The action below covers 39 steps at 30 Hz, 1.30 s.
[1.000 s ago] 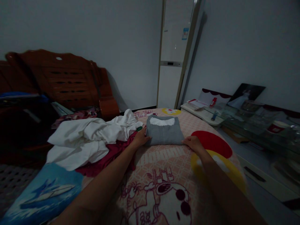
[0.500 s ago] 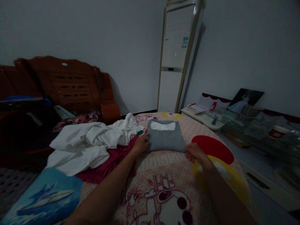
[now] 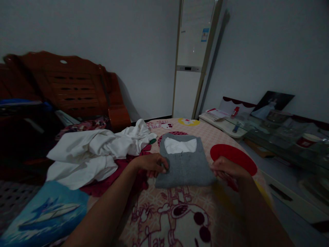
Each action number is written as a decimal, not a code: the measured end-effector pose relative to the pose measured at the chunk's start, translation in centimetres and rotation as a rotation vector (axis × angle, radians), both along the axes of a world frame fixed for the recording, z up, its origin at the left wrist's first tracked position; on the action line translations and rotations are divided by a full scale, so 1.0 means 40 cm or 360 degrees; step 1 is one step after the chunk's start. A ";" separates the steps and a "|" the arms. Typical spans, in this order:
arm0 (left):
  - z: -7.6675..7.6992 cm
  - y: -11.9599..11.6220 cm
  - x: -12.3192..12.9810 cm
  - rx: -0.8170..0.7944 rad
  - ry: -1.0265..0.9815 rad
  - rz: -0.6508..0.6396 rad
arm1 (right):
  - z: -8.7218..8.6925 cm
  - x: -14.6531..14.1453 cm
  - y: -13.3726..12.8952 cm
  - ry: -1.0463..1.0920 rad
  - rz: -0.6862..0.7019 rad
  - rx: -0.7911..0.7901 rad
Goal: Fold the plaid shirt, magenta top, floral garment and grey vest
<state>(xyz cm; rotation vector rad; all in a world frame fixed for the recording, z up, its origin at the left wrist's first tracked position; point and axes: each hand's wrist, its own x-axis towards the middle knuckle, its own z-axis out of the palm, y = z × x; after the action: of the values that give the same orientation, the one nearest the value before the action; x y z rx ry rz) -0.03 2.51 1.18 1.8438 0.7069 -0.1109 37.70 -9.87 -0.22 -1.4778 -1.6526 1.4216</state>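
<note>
A folded grey garment (image 3: 185, 169) lies on the patterned pink tablecloth (image 3: 164, 212), with white fabric (image 3: 180, 145) showing in its neck opening. At its left edge is my left hand (image 3: 154, 164), fingers curled and pinching the grey cloth near the side. My right hand (image 3: 227, 168) is closed on the garment's right edge. To the left, a crumpled white cloth (image 3: 102, 147) rests over a dark red cloth (image 3: 102, 181).
A blue cloth with a boat print (image 3: 51, 212) covers the near left. Wooden seating (image 3: 74, 89) stands behind at left, a tall white appliance (image 3: 190, 61) at the back. On the right are a glass-topped stand (image 3: 269, 137), papers (image 3: 216, 114) and a paper cup (image 3: 307, 140).
The grey garment has come nearer to me, and both hands have shifted along its sides. More tablecloth shows behind it. The camera view has tilted slightly down.
</note>
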 end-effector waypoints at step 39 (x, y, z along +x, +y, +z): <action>-0.032 0.113 0.103 0.1354 0.0328 0.0349 | -0.104 -0.118 0.112 -0.0947 -0.1024 0.0681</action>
<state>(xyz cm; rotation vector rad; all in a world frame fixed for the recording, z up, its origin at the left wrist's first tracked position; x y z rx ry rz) 4.09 7.03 -0.10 2.5590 1.2219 0.1761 32.97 -5.38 -4.40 -2.0097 -1.4389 0.2722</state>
